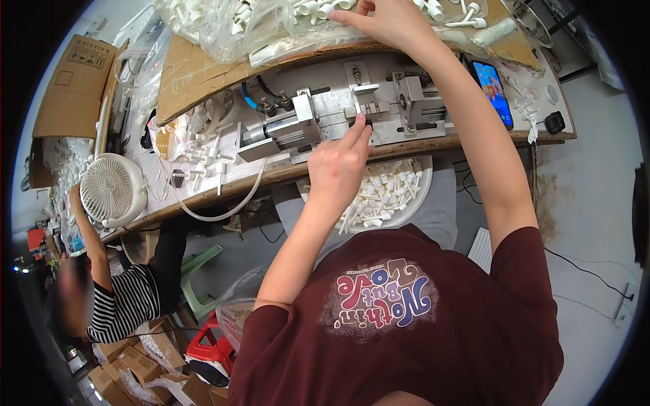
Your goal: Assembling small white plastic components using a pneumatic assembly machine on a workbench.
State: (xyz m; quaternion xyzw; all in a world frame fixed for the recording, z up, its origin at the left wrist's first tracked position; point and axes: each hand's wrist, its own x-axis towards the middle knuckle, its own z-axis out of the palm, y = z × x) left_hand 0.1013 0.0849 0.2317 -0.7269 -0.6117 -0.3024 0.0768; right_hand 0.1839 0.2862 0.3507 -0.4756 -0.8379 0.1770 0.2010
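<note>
My left hand (338,166) is at the middle of a metal fixture (332,125) on the bench. Its fingers are pressed together, with the tips at the lower end of a white plastic piece (359,103) standing in the fixture's central holder. Whatever is between those fingertips is hidden. Beyond the fixture, my right hand (386,21) reaches over a heap of small white plastic parts (308,8) lying on clear plastic film. Its thumb and fingers are apart, the thumb tip beside one of the parts. A white basin (425,188) of similar parts rests below the bench edge at my lap.
Metal cylinders flank the fixture, the left one with a blue air hose (249,97). A phone (493,93) lies right of my forearm. Leftward are loose white parts (203,159), a white fan (114,189) and a co-worker in a striped shirt (125,304). Cardboard (183,81) edges the heap.
</note>
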